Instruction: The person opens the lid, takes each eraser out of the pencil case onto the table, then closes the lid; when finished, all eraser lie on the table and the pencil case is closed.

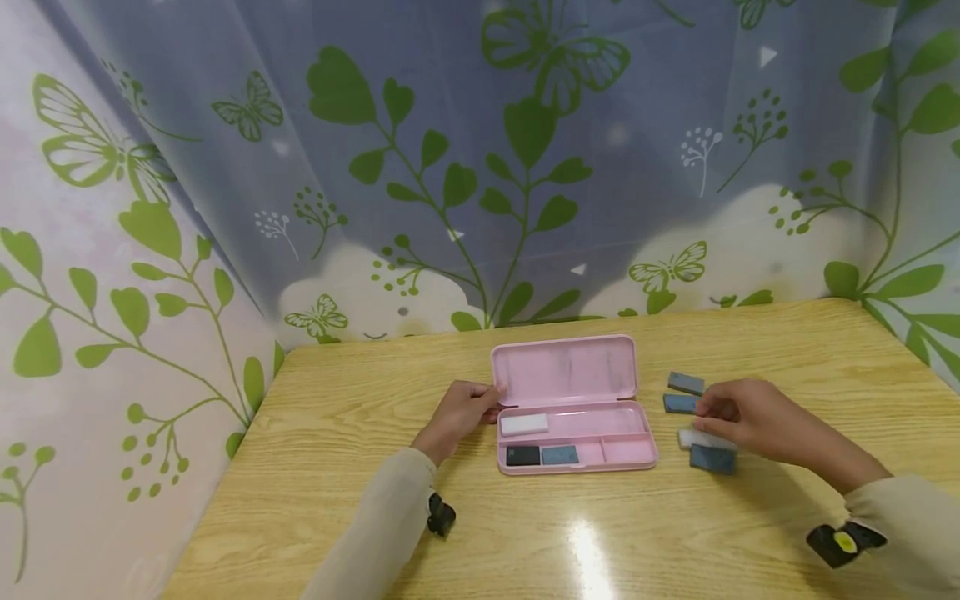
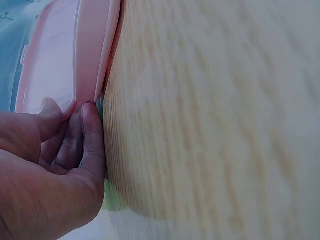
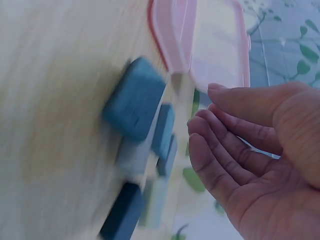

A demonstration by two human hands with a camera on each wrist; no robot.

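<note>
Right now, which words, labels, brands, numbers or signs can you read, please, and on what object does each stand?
None can be read.
Blue rectangular block, nearest the camera in the right wrist view: faint marks, too blurred to read.
Black rectangular block in the open pink plastic case: a faint mark, too small to read.

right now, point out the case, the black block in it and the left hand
Case (image 1: 566, 375): head view, inside of its open lid
Black block (image 1: 522, 456): head view, middle of its top face
Left hand (image 1: 461, 412): head view, back of the hand
</note>
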